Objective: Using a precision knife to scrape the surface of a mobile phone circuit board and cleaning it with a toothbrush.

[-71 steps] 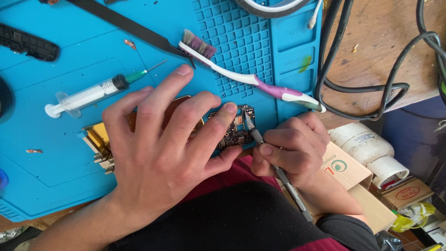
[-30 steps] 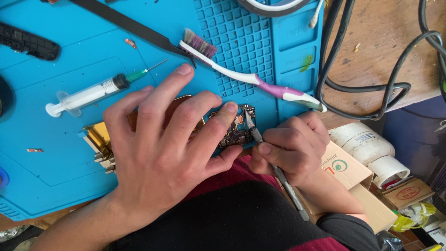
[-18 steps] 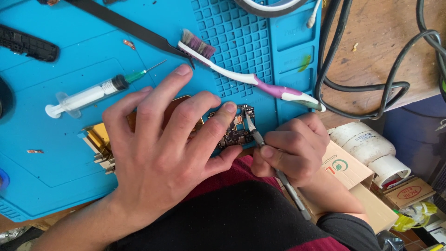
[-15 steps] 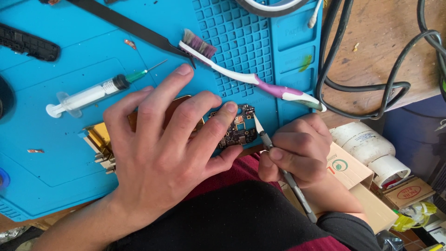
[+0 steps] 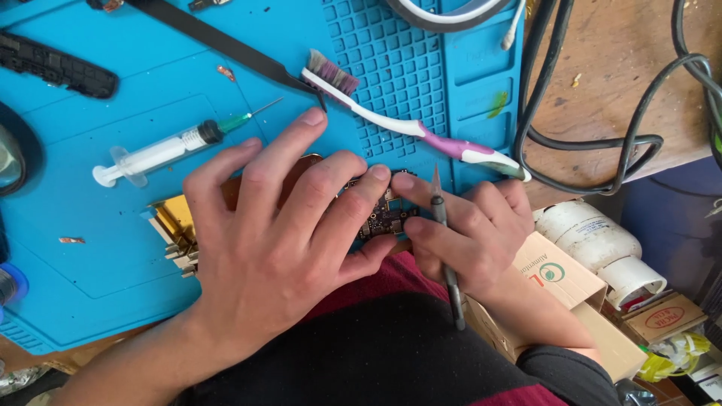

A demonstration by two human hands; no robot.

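Observation:
My left hand lies flat with spread fingers over a small dark circuit board, pressing it onto the blue work mat. A gold-coloured metal holder sticks out from under that hand. My right hand grips a thin grey craft knife; its blade points up just past the board's right edge, and the index fingertip rests on the board.
On the mat lie a purple-and-white toothbrush, a syringe with a green needle hub, long black tweezers and a black strip. Black cables cross the wooden bench. A white roll and cardboard boxes sit at the right.
My right hand has shifted slightly right and turned the knife, so its tip now stands off the board's edge instead of on the board. The left hand has stayed put.

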